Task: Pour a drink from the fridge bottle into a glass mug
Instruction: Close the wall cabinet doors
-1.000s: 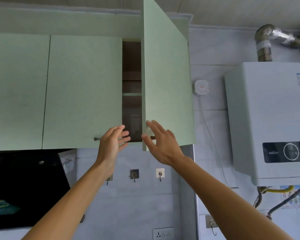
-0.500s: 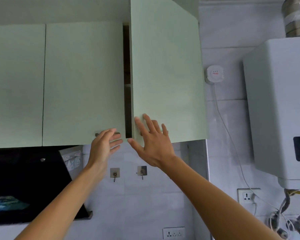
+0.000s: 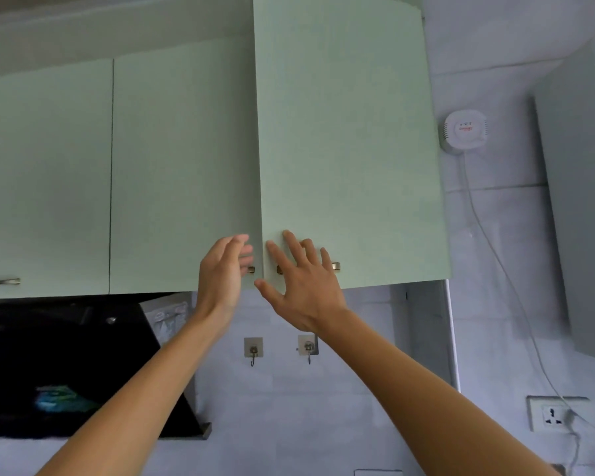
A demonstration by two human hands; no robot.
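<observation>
Two pale green wall cupboard doors meet above me. My right hand (image 3: 301, 286) lies flat with spread fingers against the lower corner of the right door (image 3: 351, 149), over its metal handle. The right door is almost flush with the left one. My left hand (image 3: 222, 274) is raised with straight fingers in front of the left door (image 3: 182, 166), by that door's handle end (image 3: 250, 269). No bottle or glass mug is in view.
A black range hood (image 3: 73, 365) hangs at the lower left. Two wall hooks (image 3: 253, 350) sit below the cupboard. A white round detector (image 3: 464, 130), its cable, a wall socket (image 3: 552, 413) and a white water heater (image 3: 584, 201) are on the right.
The right cupboard door has swung from wide open to nearly closed under my right hand. The dark cupboard interior is no longer visible. The camera view shifted left.
</observation>
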